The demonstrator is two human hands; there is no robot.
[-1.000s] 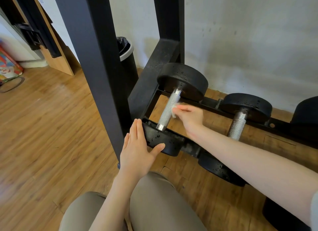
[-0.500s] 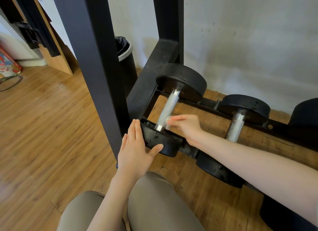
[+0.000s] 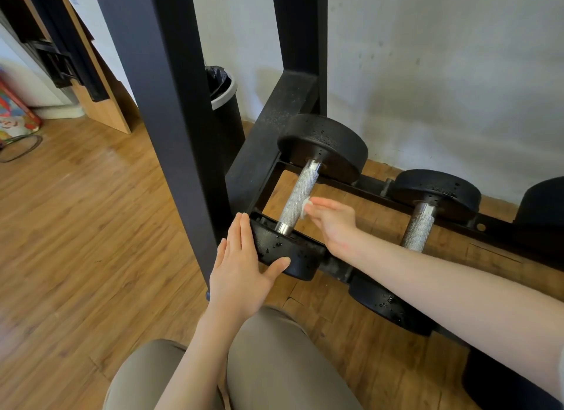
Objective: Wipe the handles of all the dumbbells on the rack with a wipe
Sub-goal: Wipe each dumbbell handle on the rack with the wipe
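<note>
A person's right hand [image 3: 334, 223] pinches a small white wipe [image 3: 305, 206] against the knurled handle [image 3: 297, 197] of the end dumbbell on the low rack [image 3: 375, 185]. The left hand [image 3: 241, 267] lies open and flat, holding nothing, against that dumbbell's near weight [image 3: 287, 252], just below the handle.

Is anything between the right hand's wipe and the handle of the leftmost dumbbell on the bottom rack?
Nothing visible. The right hand presses the white wipe directly against the side of the knurled handle. The left hand rests flat on the near weight head, clear of the handle.
</note>
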